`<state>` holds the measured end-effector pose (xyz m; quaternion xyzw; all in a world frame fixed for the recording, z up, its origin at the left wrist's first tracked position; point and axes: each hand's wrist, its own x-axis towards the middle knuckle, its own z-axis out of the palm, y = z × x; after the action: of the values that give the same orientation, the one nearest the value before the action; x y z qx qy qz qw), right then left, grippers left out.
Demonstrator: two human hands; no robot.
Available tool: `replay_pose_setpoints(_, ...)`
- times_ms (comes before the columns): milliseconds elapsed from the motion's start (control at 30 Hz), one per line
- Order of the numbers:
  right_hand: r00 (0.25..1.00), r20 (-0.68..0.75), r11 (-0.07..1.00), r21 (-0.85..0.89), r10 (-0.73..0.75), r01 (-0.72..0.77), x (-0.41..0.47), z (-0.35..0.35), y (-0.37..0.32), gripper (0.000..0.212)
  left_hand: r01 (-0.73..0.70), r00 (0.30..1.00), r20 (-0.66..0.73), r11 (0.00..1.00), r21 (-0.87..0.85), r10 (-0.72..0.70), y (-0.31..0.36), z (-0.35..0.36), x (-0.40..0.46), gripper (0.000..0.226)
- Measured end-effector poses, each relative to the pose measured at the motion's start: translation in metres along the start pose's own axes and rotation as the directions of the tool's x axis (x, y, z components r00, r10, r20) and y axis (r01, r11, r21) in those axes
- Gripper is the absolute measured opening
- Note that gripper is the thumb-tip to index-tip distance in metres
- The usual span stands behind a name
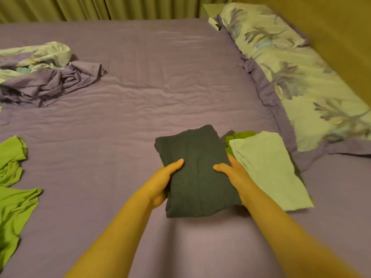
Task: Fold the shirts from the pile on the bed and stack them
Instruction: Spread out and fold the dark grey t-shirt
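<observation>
- The dark grey shirt (195, 171) is lying folded into a compact rectangle, faintly creased, near the front middle of the purple bed (140, 87).
- The left hand (163, 182) and right hand (232, 175) are gripping its two long sides, thumbs lying on top.
- A folded pale green shirt (267, 169) is sitting just to its right, covering a bright green shirt (239, 136).
- Unfolded green shirts (14, 197) are lying at the left edge.
- Floral pillows (301, 77) are lining the right side.
</observation>
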<state>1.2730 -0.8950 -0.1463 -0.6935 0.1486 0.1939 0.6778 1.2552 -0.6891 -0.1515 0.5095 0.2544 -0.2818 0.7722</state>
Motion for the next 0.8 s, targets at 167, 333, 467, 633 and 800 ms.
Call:
replay_pose_setpoints(167, 0.997, -0.067, 0.999, -0.023, -0.029, 0.027, -0.008, -0.097, -0.015, 0.037, -0.008, 0.994, 0.105, 0.998, 0.054, 0.002, -0.006, 0.1, 0.017, 0.033)
replay_pose_setpoints(333, 0.987, -0.158, 0.999, -0.032, -0.018, 0.013, -0.005, -0.176, -0.009, 0.039, -0.003, 0.985, 0.172, 0.996, 0.087, -0.012, -0.025, 0.174, 0.045, 0.044)
replay_pose_setpoints(467, 0.976, -0.218, 0.999, -0.049, -0.012, 0.001, 0.009, -0.221, 0.014, 0.044, -0.058, 0.991, 0.132, 0.986, 0.158, 0.037, -0.052, 0.208, 0.073, 0.063)
replay_pose_setpoints(633, 0.964, -0.258, 0.967, -0.222, 0.066, -0.126, 0.022, -0.242, 0.06, 0.062, -0.187, 0.978, 0.026, 0.805, 0.563, 0.208, -0.088, 0.21, 0.094, 0.097)
replay_pose_setpoints(800, 0.953, -0.291, 0.818, -0.567, -0.088, -0.098, 0.02, -0.246, 0.085, 0.06, -0.224, 0.904, 0.071, 0.328, 0.918, 0.421, -0.103, 0.201, 0.099, 0.092)
